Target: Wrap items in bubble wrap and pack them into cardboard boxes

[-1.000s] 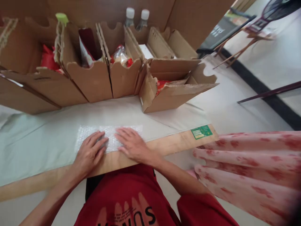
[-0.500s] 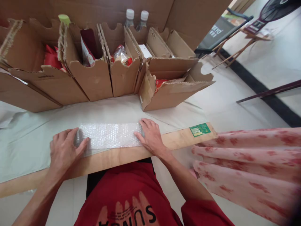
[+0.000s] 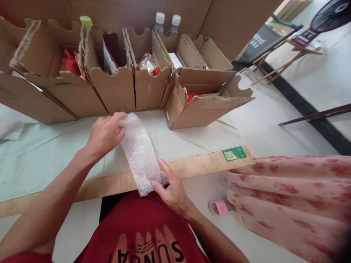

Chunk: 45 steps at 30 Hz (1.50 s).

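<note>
A folded strip of clear bubble wrap [image 3: 141, 157] slants across the front edge of the table, its near end by my shirt. At its far end, my left hand [image 3: 106, 133] pinches a corner between thumb and fingers. Lower down, my right hand [image 3: 170, 186] grips the near right side, thumb on top and the other fingers partly hidden. Beneath lies the table's pale cloth [image 3: 90, 146], with a bare wooden edge strip [image 3: 192, 166] along the front.
Several cardboard bins [image 3: 108, 89] line the back, holding packets and bottles. An angled cardboard box [image 3: 208, 111] stands in front of them at right. A pink floral cloth [image 3: 276, 182] hangs at the right, near a pink slipper [image 3: 221, 207]. A fan [image 3: 329, 16] stands beyond.
The bubble wrap has turned from lying lengthwise along the table to slanting toward my body. My left hand moved up and right with one end; my right hand moved down with the other.
</note>
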Motion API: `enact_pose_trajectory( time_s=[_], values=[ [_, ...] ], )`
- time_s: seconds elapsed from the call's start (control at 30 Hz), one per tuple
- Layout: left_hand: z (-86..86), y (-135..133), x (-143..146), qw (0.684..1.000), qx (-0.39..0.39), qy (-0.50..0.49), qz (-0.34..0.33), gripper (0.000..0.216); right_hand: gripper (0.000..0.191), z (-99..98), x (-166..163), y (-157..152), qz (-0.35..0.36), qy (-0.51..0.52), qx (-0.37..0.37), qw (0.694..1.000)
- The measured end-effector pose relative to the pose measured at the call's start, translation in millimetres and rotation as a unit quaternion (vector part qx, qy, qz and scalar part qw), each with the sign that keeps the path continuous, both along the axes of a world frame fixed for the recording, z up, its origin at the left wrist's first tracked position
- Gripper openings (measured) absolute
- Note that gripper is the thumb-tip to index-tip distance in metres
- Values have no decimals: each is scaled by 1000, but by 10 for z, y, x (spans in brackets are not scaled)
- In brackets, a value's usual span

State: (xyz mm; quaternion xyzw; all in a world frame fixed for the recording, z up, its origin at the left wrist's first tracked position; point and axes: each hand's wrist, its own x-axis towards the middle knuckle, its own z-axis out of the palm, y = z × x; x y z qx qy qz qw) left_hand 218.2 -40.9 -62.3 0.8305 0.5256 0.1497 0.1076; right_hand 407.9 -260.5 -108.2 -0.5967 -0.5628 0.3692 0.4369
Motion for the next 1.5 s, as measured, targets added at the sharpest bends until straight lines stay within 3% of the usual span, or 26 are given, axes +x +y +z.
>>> enact_pose_trajectory(
  time_s=[0.1,0.17,0.23,0.33,0.43,0.5,0.57,0.67,0.77,0.87,0.93,1.07,1.2,1.33,1.43,1.5],
  values=[
    [-90,164,250,995,36,-2,-90,60,43,-28,-117,-15,30,24,-34,999],
    [-155,37,205,987,52,-47,-144,58,31,-15,-119,9,33,49,-70,996],
    [-182,-285,-4,973,22,-106,-203,52,28,8,-73,40,34,98,-119,987],
    [-168,-908,-386,940,-107,-140,-292,62,31,18,14,94,44,214,-196,956],
    [-214,-1341,-504,941,-117,-139,-286,65,34,-18,51,160,31,308,-222,925],
    [-305,-1413,-410,955,-95,-177,-217,49,38,-48,53,193,15,345,-204,916],
    [-402,-1339,-269,967,-104,-207,-108,31,47,-64,60,200,1,360,-166,918],
    [-482,-1132,-119,968,-147,-204,12,40,53,-55,107,176,-19,265,-73,961],
    [-509,-1013,-68,970,-161,-181,35,54,37,-43,180,210,3,1,64,998],
    [-556,-1024,-61,980,-124,-154,31,52,37,-76,227,363,68,-251,127,957],
    [-588,-1075,-71,988,-46,-142,28,46,35,-118,235,482,102,-338,128,927],
    [-569,-1216,-124,985,105,-129,-51,40,23,-155,229,597,117,-365,152,911],
    [-520,-1280,-151,975,103,-134,-145,27,21,-113,243,608,121,-327,141,927],
    [-586,-1142,-102,982,59,-162,-84,19,24,-67,284,652,62,-294,137,944],
    [-658,-990,-38,988,56,-138,-29,24,26,-42,313,674,20,-332,177,926],
    [-681,-931,-8,990,74,-119,-6,26,26,-43,322,694,55,-357,192,912]
  ],
)
